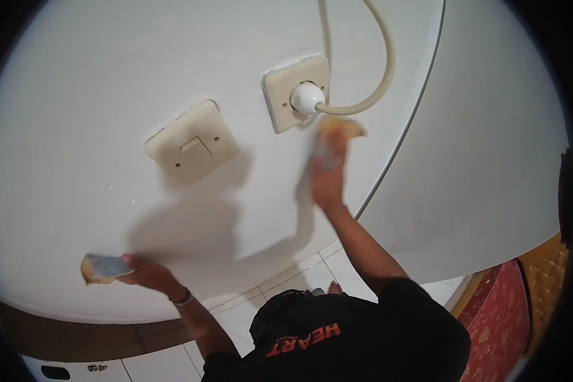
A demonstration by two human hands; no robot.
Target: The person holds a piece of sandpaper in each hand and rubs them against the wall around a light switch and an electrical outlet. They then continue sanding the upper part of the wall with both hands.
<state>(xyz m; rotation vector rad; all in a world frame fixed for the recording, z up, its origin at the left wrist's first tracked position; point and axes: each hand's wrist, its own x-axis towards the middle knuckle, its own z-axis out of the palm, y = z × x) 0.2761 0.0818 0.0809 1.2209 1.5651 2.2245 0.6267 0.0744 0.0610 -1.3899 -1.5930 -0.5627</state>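
My left hand (pixel 148 272) reaches to the lower left against the white wall, fingers closed on a folded piece of sandpaper (pixel 99 269). One face of the piece is grey, the other yellowish with small print. A bracelet circles that wrist. Motion blurs my right hand (pixel 329 159), raised just below the socket and wrapped round a similar grey and yellow piece (pixel 342 126), close against the wall. Above it, the cream wall socket (pixel 277 109) holds a round white plug (pixel 307 98). A cream light switch (pixel 195 151) sits between the two hands.
From the plug, a cream cable (pixel 388 60) loops upward on the right. A smooth grey panel (pixel 471 159) borders the wall there. White floor tiles (pixel 299 280) show below, with red patterned fabric (pixel 493 318) at lower right. Rough white filler edges both wall plates.
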